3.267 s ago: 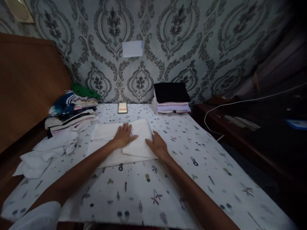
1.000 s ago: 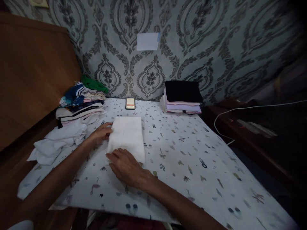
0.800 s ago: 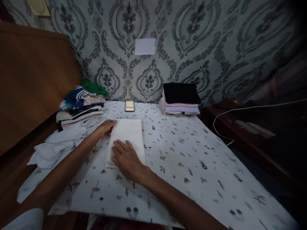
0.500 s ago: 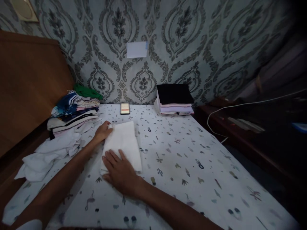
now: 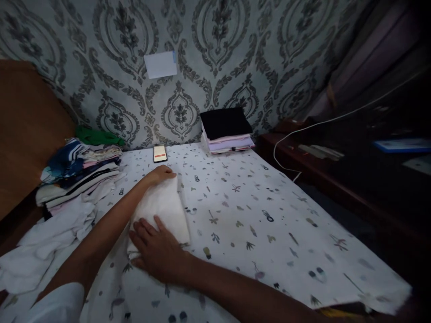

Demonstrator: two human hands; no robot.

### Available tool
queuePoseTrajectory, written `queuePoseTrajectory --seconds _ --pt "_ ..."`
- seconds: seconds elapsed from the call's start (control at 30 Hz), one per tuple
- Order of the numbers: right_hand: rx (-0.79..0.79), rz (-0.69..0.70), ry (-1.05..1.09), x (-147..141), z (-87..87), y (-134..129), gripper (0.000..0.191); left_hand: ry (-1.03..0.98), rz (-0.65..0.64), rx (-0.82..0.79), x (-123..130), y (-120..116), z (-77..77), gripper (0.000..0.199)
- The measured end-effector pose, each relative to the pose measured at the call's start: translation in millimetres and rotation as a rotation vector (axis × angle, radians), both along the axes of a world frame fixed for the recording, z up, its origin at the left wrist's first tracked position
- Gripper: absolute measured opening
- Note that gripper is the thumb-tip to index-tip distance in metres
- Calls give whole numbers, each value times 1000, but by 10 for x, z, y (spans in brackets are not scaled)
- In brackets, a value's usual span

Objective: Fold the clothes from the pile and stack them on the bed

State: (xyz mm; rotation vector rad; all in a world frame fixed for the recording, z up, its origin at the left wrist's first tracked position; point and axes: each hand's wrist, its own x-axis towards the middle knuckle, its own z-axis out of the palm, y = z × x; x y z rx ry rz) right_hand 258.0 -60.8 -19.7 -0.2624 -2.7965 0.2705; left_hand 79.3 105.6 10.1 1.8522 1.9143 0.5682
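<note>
A folded white cloth [image 5: 161, 204] lies on the patterned bed sheet [image 5: 242, 215] in front of me. My left hand [image 5: 161, 174] is at its far edge, near the far right corner, with the fingers curled and closed on the fabric. Over the near left part of the cloth, my right hand [image 5: 158, 251] rests palm down with its fingers spread. The underside of the cloth is hidden.
To the left is a pile of folded clothes [image 5: 81, 175], with a crumpled white garment [image 5: 43, 246] before it. A phone [image 5: 160, 154] and a neat stack of clothes, black on top [image 5: 225, 123], sit near the wall. A white cable [image 5: 323, 122] crosses the right side.
My left hand has slid rightward along the cloth's far edge, from the left corner toward the right one. My right hand stays on the near part. The view has turned to the right.
</note>
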Motion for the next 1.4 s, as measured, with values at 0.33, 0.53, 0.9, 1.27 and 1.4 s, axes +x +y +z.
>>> queuePoseTrajectory --seconds 0.33,0.53,0.9,1.27,1.4 --pt "-20 3 -18 -19 13 0 63 150 80 191 171 -104 -326 13" --pt "7 -4 13 5 -2 0 65 434 57 377 348 -340 -98 17" --pt "-239 84 -22 16 100 63 48 159 -354 311 218 -613 -349 40" --pt "-442 -121 140 -295 141 1707 43 370 -454 313 661 -1848 30 31" --pt "-235 -166 -82 -457 -249 1714 52 542 -448 309 878 -2021 -51 33"
